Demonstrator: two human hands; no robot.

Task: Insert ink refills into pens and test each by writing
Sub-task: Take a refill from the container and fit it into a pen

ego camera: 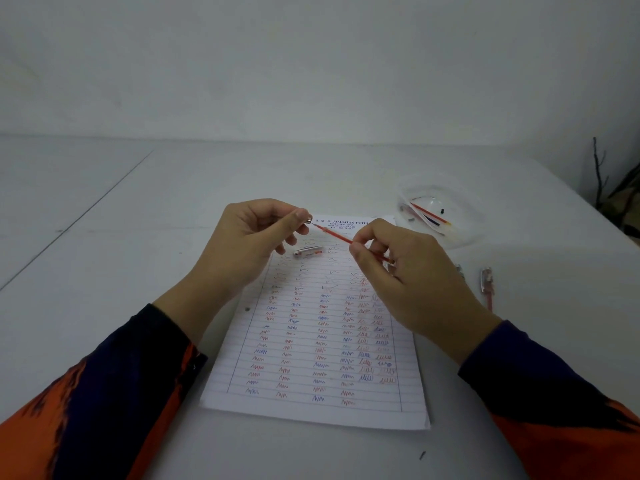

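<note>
Presently, head view, one entry per item.

Left hand [252, 240]: fingers pinched on a small silver pen tip piece [307, 220], held above the lined sheet [311, 341].

Right hand [408, 271]: closed on a red ink refill [334, 234], its point just at the tip piece's opening.

Pen barrel section [308, 251]: lying on the sheet, below the hands.

Clear dish [464, 216]: spare refills inside, far right.

Another pen [487, 284]: on the table [104, 220], right of the sheet.

Risk: a slightly skewed refill would likely miss or jam the narrow opening; the small piece could slip.

Room: table open to the left; its right edge near the dish.
</note>
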